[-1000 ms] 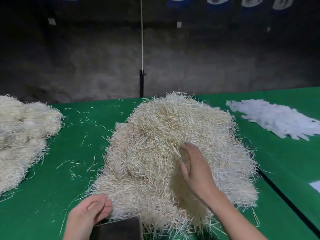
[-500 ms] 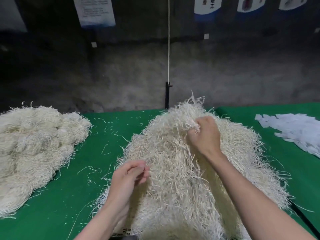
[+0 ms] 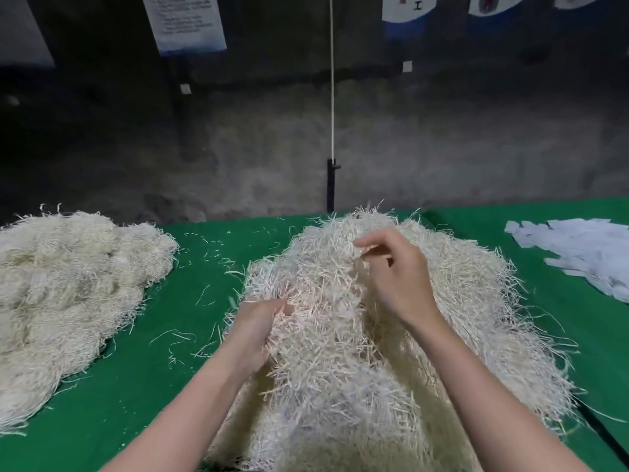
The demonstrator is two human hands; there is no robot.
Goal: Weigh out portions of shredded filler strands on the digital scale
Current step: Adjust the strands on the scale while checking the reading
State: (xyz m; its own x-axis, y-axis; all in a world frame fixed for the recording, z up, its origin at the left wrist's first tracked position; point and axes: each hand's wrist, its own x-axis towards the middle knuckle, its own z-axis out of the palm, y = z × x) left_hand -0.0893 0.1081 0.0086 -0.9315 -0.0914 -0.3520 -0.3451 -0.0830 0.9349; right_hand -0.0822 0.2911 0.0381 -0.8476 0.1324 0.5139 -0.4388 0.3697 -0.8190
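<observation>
Left hand (image 3: pixel 262 321) now grips deep in the pile (image 3: pixel 340 369) stretching away forward; right hand (image 3: pixel 398 274) pinches loose strands (image 3: pixel 363 259).

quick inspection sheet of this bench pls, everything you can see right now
surface: green-covered table.
job's things: middle pile of strands heaped in front of the person; no scale in view.
clutter: left pile of similar strands; loose strands scattered on the green between the piles; white paper pieces at far right.
grippers: left hand grips a clump at the middle pile's left flank; right hand is over the pile's top, fingers curled, hold unclear.
cables: white cord hangs down to a dark post behind the table.
surroundings: dark rough wall with printed notices.
</observation>
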